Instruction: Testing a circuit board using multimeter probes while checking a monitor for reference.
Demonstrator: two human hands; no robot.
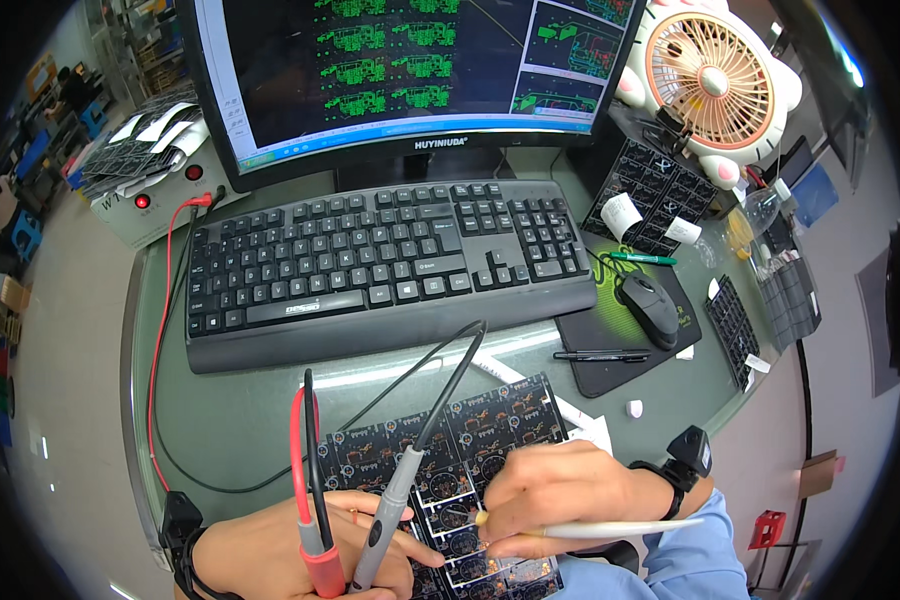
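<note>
A black panel of printed circuit boards [510, 405] lies in front of me, below the keyboard. My left hand [270, 548] rests at its lower left edge, closed round two test probes. One is a red probe [322, 570] and the other a grey probe [395, 497], each with a cable rising from it. A fingertip of that hand touches the panel. Over the panel's right part, my right hand [555, 485] pinches a slim white-handled tool [620, 527]. Its yellowish end points toward the board, and its handle tapers off to the right. The fingers hide part of the panel.
A black keyboard [390, 255] stands behind the panel, below a monitor [400, 70]. At right are a mouse [650, 310] on its mat [610, 375], a black pen [602, 356] and another board panel [735, 325]. A pink-white fan [712, 82] and a switch box [165, 195] flank the monitor.
</note>
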